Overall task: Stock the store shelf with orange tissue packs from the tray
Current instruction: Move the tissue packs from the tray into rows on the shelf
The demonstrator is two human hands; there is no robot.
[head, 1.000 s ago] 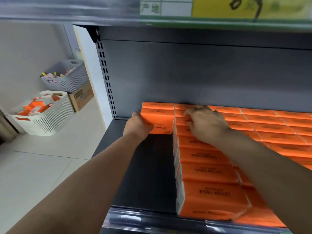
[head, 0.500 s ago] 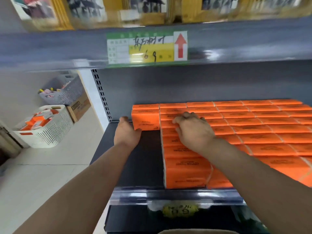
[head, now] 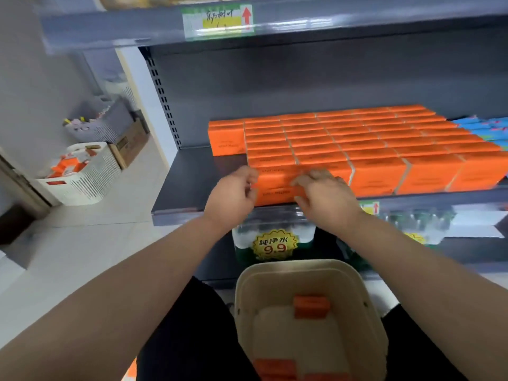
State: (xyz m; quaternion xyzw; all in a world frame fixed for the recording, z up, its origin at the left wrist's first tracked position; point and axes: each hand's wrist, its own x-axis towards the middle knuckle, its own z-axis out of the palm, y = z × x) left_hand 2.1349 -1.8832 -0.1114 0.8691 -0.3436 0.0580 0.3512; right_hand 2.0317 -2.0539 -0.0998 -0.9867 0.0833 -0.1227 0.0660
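Note:
Several orange tissue packs (head: 357, 141) fill the grey shelf (head: 192, 185) in tight rows. One more orange pack (head: 226, 138) stands alone at the back left of the block. My left hand (head: 233, 196) and my right hand (head: 324, 196) hover at the shelf's front edge, before the nearest pack. Both hold nothing, and their fingers are loosely curled. Below me sits the beige tray (head: 310, 273), with an orange pack (head: 311, 306) inside and more orange at its near end.
The shelf's left part is bare grey metal. An upper shelf with a price label (head: 220, 22) hangs overhead. Bottled water with a 9.9 tag (head: 275, 244) fills the lower shelf. A white basket (head: 82, 174), a grey basket (head: 101, 125) and a carton stand on the floor at left.
Both hands have drawn back from the rear packs to the shelf's front edge. The left hand let go of the back-left pack. The view dropped, showing the tray.

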